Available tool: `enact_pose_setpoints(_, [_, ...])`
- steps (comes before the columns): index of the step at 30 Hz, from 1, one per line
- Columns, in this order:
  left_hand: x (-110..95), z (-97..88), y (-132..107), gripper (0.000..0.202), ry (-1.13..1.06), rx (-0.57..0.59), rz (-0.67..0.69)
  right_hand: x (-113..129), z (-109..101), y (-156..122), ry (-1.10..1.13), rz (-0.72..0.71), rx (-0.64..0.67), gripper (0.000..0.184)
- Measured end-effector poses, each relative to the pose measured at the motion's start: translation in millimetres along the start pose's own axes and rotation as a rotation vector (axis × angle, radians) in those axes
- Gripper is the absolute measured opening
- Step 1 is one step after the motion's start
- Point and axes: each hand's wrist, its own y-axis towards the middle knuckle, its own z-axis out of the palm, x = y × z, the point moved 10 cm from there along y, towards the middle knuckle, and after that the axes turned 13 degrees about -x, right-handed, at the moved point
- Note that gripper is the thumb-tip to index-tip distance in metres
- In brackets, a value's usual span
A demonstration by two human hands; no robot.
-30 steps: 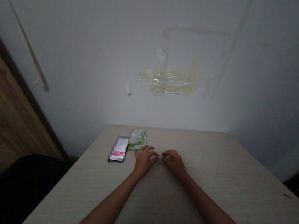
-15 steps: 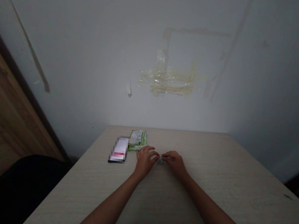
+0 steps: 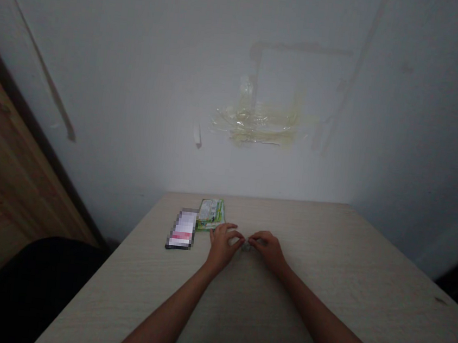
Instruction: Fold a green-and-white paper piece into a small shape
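My left hand (image 3: 224, 246) is closed in a pinch of thumb and index finger, its other fingers spread toward the green packet (image 3: 211, 213). Facing it, my right hand (image 3: 268, 250) pinches in the same way, the fingertips of both hands only a small gap apart. Between and just below them is a small, pale, see-through thing (image 3: 247, 246), too small and dim to name. Both hands seem to have hold of it, low over the table.
A phone (image 3: 182, 230) with a blurred screen lies left of my left hand, beside the packet. The pale wooden table (image 3: 323, 290) meets a wall (image 3: 141, 75) with peeling clear tape (image 3: 258, 125). A dark chair-like shape (image 3: 33, 282) stands at the lower left.
Both hands stay almost in place, still pinching. The small pale thing between the fingertips shows less than before, and the fingertips have shifted very slightly.
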Motion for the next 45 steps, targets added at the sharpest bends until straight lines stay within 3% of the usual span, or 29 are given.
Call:
enact_pose_setpoints(18, [6, -7.5, 5, 0.008, -0.03, -0.076, -0.023, -16, -3, 3, 0.042, 0.108, -0.036, 0.022])
enact_pose_setpoints(35, [12, -24.1, 10, 0.009, 0.011, -0.186, -0.075, -25, -17, 5, -0.052, 0.082, -0.201, 0.024])
enact_pose_setpoints(45, [17, -23.3, 8, 0.011, 0.055, -0.206, -0.09, -27, -22, 4, -0.064, 0.129, -0.256, 0.025])
